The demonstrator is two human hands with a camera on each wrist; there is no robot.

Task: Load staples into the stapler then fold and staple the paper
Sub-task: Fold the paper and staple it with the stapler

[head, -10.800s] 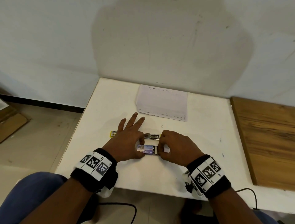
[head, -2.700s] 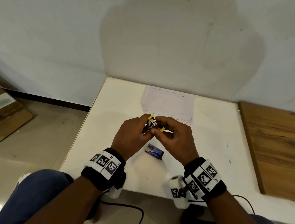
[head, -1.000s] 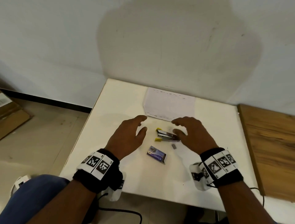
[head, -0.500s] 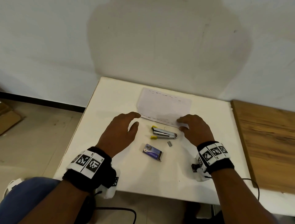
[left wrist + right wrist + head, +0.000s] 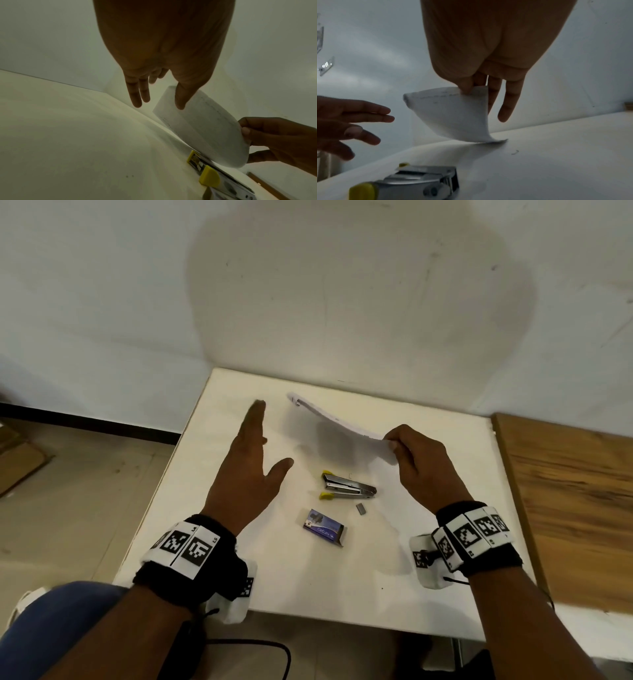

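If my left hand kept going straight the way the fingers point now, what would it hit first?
Probably nothing on the table: the left hand points past the left edge of the lifted paper toward the wall. Depth is unclear, so the thumb might brush the paper.

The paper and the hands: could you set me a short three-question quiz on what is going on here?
1. True or false: the left hand grips the paper.
2. Which lies nearer the person: (a) stapler or (b) staple box?
3. Fill in: the right hand pinches the paper's ___.

Key: 1 false, it is open and apart; 2 b; 3 corner.
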